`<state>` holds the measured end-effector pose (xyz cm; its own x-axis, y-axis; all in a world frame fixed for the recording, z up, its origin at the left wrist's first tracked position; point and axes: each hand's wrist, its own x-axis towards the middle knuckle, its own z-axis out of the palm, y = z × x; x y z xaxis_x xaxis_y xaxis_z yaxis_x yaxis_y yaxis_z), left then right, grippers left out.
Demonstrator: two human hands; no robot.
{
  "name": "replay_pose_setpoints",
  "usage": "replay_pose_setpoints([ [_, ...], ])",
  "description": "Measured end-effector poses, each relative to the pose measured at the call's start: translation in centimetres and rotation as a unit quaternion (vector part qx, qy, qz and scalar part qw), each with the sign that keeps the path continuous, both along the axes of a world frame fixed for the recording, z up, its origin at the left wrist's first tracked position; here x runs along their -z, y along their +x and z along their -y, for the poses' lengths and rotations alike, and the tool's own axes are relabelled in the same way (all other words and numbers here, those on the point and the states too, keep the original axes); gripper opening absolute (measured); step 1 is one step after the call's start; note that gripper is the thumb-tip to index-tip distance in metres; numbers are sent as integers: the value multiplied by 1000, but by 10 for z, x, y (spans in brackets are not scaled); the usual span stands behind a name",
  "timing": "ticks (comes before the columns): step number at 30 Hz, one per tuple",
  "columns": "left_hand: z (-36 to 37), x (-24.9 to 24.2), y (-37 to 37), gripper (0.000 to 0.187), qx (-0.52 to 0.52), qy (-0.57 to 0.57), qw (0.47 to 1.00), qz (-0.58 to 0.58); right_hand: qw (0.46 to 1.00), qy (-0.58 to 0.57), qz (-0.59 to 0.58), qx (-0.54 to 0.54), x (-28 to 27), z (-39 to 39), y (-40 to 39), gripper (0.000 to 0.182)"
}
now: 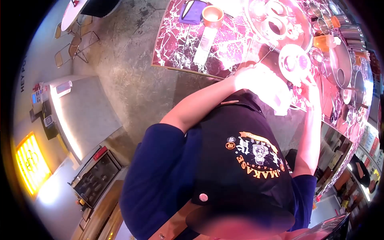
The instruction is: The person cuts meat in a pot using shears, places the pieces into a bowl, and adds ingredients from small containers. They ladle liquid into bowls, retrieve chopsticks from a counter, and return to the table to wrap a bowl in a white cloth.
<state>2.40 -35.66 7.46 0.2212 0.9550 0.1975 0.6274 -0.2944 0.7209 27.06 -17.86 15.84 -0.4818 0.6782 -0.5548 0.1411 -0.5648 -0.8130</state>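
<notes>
My right hand (pixel 309 89) grips the near rim of a round white bowl (pixel 285 66) over the counter. Something pale lies inside the bowl, too washed out by glare to name. My left hand (pixel 245 77), also bleached by the light, is closed to the left of the bowl. From it a thin-handled utensil (pixel 264 57) points up toward a large round tray (pixel 256 24). Between my forearms, white material (pixel 276 98) hangs at the counter's edge; glare hides what it is.
The marbled counter (pixel 176 48) carries a purple pouch (pixel 193 12), an orange-rimmed cup (pixel 213 16) and a paper strip (pixel 205 45). Pots and an orange container (pixel 322 43) crowd the right side. Scissors (pixel 334 114) lie near the right edge. Folding chairs (pixel 74 48) stand at upper left.
</notes>
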Motion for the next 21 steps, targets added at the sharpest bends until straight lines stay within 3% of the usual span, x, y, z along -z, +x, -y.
replay_pose_setpoints([
  [4,-25,-41,-1,40,49,7,995,84,994,-42,-57,-79,-16,-12,22,37],
  [5,-34,-52,10,40,68,19,992,104,998,1,12,-55,-37,-2,14,40],
  [9,-33,-79,10,44,-104,-179,959,191,999,11,35,-28,-40,5,14,37],
  [12,-48,-6,13,49,-123,-85,979,142,992,-7,48,-114,-18,5,22,44],
  [14,-58,37,22,56,-129,-131,978,101,989,-15,85,-117,-9,20,14,32],
  [16,-62,100,23,66,-143,-231,944,188,986,-56,91,-127,18,26,12,35],
  [18,-51,47,12,75,-140,-168,975,31,988,-92,74,-95,46,29,15,39],
  [19,-49,68,12,81,-123,-132,982,54,987,-99,67,-103,60,30,16,39],
  [20,-50,52,9,82,-116,-249,961,26,989,-100,64,-86,74,33,19,40],
  [21,-49,61,10,84,-106,-258,959,48,991,-100,63,-66,84,36,19,42],
])
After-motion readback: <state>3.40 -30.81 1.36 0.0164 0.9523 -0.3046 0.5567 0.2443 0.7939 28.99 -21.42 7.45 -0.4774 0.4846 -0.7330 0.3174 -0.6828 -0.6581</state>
